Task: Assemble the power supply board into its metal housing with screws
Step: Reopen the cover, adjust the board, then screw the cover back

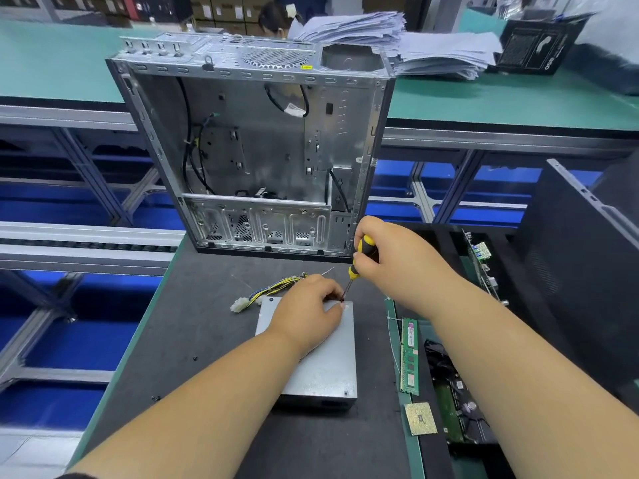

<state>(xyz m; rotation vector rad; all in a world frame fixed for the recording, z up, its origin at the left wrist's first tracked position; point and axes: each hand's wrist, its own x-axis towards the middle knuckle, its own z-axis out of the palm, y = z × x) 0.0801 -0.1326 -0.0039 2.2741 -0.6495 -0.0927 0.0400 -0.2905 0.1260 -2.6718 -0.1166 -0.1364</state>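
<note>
Two hands meet at the far right corner of the power supply housing (321, 361), a grey metal box lying flat on the dark mat (193, 323) with its long axis running away from the person. At that corner the left hand (307, 312) rests on the lid, fingertips curled together around the spot where the screwdriver (358, 262) tip lands, apparently pinching a screw that is too small to make out. Just beyond the corner, the right hand (390, 257) is wrapped around the yellow and black handle, holding the tool nearly upright with a slight lean toward the person's right. The coming turn depends on the tip sitting square over the hole directly below the right fist, so the left hand, nearer the lid, does the steadying. A dark dot at the near right corner of the housing looks like a screw already seated. From the far left corner a bundle of yellow and black wires (276, 288) trails to white connectors. Behind the housing stands an open computer case (256, 146); right of it lie a memory stick (409, 354), a processor chip (420, 418) and circuit boards in a tray. Beyond run green benches, blue bins and a stack of papers (397, 39).
</note>
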